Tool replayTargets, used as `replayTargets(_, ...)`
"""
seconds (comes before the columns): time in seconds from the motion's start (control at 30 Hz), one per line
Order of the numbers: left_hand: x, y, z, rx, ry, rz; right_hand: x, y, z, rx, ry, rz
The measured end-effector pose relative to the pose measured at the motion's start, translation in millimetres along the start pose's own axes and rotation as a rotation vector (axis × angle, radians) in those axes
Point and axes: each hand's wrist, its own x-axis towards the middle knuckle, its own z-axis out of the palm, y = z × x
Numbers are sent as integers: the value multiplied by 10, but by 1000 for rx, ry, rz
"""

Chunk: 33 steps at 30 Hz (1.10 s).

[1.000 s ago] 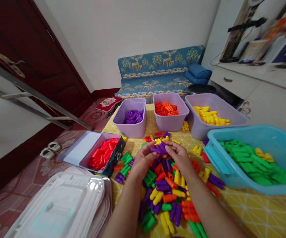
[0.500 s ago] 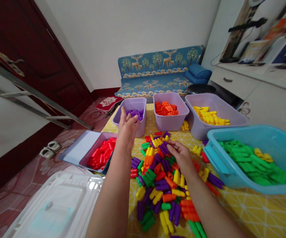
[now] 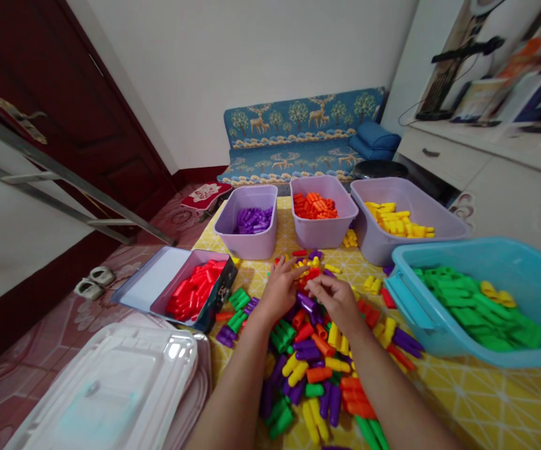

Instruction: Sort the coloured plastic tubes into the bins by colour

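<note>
A loose pile of plastic bullet-shaped toy pieces (image 3: 314, 356) in purple, green, yellow, orange and red covers the middle of the table. Over its far part, my left hand (image 3: 279, 290) stretches its fingers out, apart from one another. Close by on the right, my right hand (image 3: 338, 303) has thumb and fingers pinched together at the pieces; what lies between them is hidden. A purple piece (image 3: 308, 304) lies just below both hands' fingertips. Beyond stand a lilac bin of purple pieces (image 3: 254, 220) and a lilac bin of orange pieces (image 3: 316, 206).
Yellow pieces (image 3: 399, 220) fill part of another lilac bin, and green pieces (image 3: 476, 306) lie in a blue tub with a few yellow ones. Red pieces (image 3: 195, 289) sit in an open box at left. Stacked white lids (image 3: 124, 381) are nearest me. A patterned sofa (image 3: 293, 137) stands behind.
My left hand has come back from the bin of purple pieces to the pile, now beside my right hand. My right hand has shifted slightly nearer to me.
</note>
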Motion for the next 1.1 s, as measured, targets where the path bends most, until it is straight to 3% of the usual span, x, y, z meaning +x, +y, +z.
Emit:
replayTargets(0.1, -18, -61, -15, 168, -52, 31, 7, 45, 5, -35, 31, -41)
replayTargets(0.17, -54, -88, -33, 156, 4, 33, 15, 72, 1, -23, 62, -49)
replayTargets(0.33, -148, -101, -92, -228, 188, -74, 17, 74, 5, 47, 106, 13)
replayTargets(0.43, -170, -72, -121, -373, 121, -97, 13, 66, 21, 55, 76, 4)
replayTargets(0.63, -193, -41, -72, -255, -93, -58, 35, 146, 45, 23, 16, -25)
replayTargets(0.8, -189, -63, -32, -171, -76, -40, 46, 180, 39, 55, 52, 47)
replayTargets(1.1, -190, -59, -31, -130, -55, -59, 48, 205, 27, 55, 78, 27)
